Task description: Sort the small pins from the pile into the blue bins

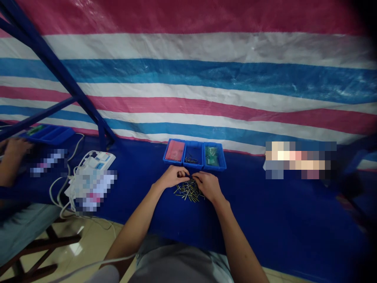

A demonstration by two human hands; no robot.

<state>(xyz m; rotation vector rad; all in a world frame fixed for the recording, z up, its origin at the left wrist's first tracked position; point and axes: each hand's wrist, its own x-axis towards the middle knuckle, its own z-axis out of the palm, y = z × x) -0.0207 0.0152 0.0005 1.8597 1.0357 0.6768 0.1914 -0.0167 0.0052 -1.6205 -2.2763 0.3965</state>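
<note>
My left hand (174, 176) is closed in a pinch at the far edge of a loose pile of thin dark and yellow strips (191, 192) on the blue tabletop (253, 220). Facing it, my right hand (208, 184) has its thumb and fingers pressed together over the pile's right side. What either pinch holds is too small to make out. Just beyond my hands stand three joined blue bins. The left bin holds flat red packets (174, 151). A few dark thin strips (191, 159) lie in the middle bin, and green-and-clear packets (211, 156) fill the right one.
A white power strip (103, 160) with tangled cables lies to the left, beside a blue metal frame (63, 68). Farther left are another person's hand (13, 157) and a blue divided tray (53, 133). A striped sheet (188, 90) hangs behind the table.
</note>
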